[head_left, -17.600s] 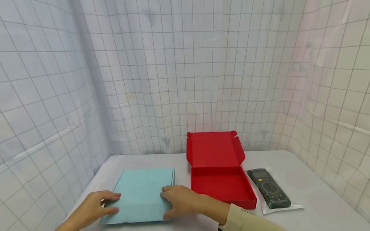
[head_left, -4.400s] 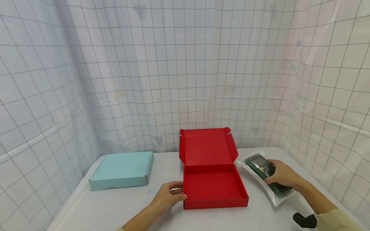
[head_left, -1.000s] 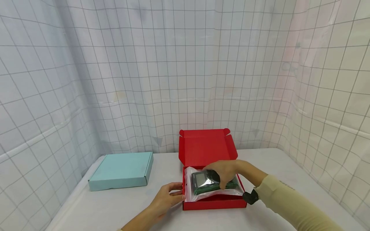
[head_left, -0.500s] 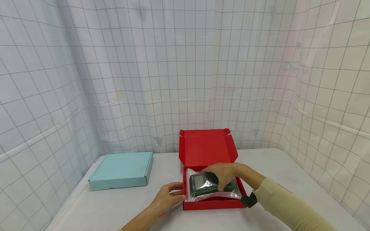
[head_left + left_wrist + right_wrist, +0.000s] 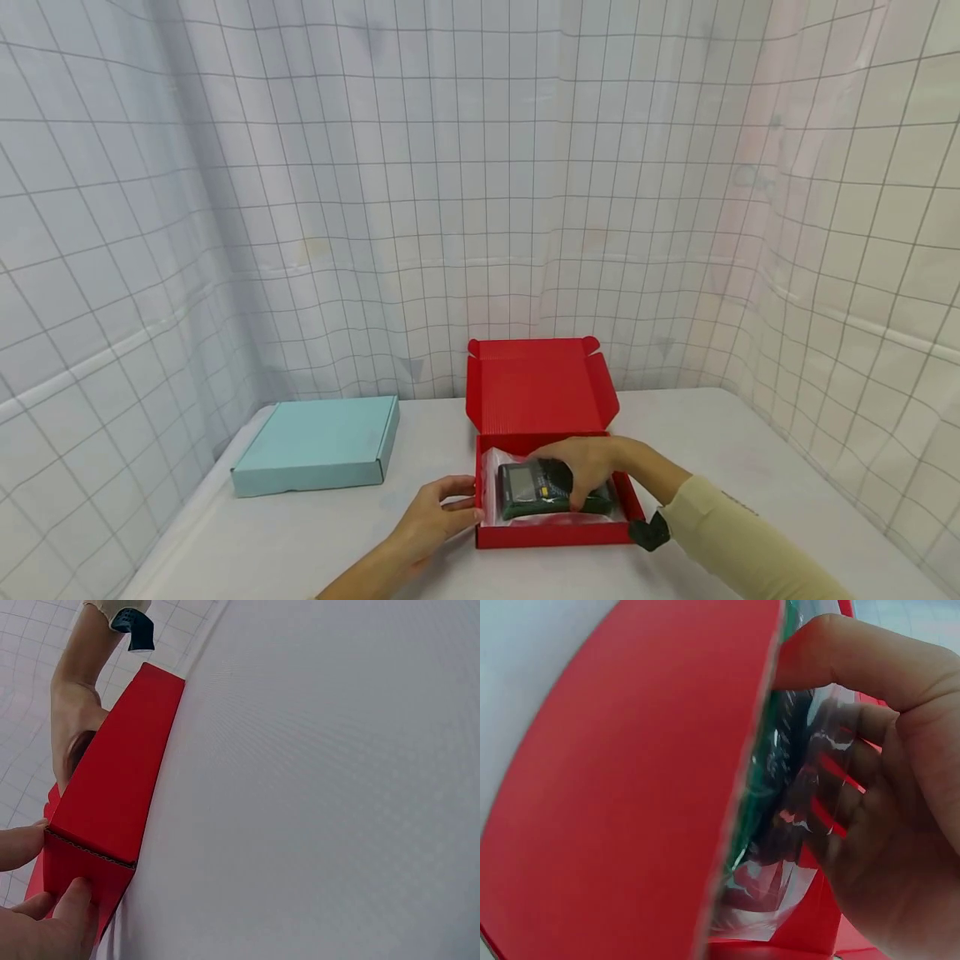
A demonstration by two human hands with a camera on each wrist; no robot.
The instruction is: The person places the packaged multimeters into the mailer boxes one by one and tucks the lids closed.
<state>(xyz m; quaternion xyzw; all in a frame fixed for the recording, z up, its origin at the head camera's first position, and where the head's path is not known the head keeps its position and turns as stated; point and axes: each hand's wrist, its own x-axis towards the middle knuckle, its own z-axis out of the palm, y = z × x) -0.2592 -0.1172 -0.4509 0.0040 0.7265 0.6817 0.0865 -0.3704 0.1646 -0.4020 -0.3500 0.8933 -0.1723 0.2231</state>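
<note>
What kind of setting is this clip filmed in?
Probably a staged recording booth, not a real packing room: grid-patterned white curtains enclose a white table that bears only a red box, a blue box and a bagged meter in the right hand.

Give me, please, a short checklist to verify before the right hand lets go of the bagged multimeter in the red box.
1. Bagged multimeter is inside the walls of the red box: ok.
2. Multimeter lies flat on the box floor: cannot tell; the right hand covers part of it.
3. Left hand steadies the box's front left corner: ok.
4. Lid stands open, clear of the hand: ok.
5. Bag edges tucked below the rim: cannot tell.
6. Blue box is apart, out of the way: ok.
</note>
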